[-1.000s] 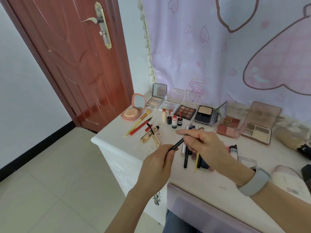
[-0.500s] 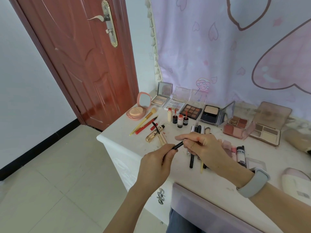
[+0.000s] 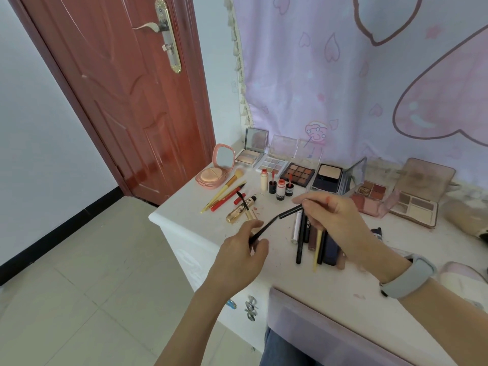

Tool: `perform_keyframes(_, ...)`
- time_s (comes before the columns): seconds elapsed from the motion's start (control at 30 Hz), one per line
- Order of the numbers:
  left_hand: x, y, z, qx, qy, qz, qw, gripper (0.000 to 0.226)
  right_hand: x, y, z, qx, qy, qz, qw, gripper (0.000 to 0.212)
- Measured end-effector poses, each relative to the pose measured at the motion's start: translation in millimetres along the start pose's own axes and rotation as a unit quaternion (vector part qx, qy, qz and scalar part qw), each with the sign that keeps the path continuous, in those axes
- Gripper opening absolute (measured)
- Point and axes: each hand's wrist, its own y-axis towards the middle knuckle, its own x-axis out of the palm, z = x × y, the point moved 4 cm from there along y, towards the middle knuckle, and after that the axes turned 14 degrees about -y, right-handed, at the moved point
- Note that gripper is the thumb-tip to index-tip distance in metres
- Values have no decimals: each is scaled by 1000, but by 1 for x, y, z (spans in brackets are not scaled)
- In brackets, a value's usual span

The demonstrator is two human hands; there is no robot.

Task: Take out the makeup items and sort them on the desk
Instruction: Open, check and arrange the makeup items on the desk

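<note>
Spreading across the white bench point(image 3: 200, 228), your sorted makeup sits in rows, open palettes point(image 3: 298, 174) at the back and a cluster of pencils point(image 3: 311, 239) lying just below your right hand point(image 3: 335, 220). Your left hand point(image 3: 243, 257) has its grip pinched tight on the lower end of a thin black liner pen point(image 3: 274, 220), while your right grip is clamped on its upper end. The pen hangs above the bench, long axis slanting up from lower left to upper right.
</note>
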Motion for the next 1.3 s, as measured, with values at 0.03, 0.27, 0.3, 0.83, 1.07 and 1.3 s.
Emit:
perform_keyframes(0.03,-2,0,-3,-27,-15,-7,999,29,-8,1,2,10,14,27,999,20)
perform_keyframes(0.27,3,1,-17,-111,-14,86,990,9,-2,-33,22,-9,-219,112,969,22)
perform_keyframes(0.3,5,3,-16,-101,15,110,989,7,9,-40,24,-29,-280,91,955,17)
perform_keyframes(0.83,23,10,-6,13,115,154,981,30,32,-38,27,-203,-474,100,851,20)
perform_keyframes(1.07,43,-6,-6,66,138,133,979,32,24,1,41,-167,-553,-13,816,31)
perform_keyframes(1.3,50,-2,-4,78,178,87,977,31,26,9,49,-150,-586,-53,795,36)
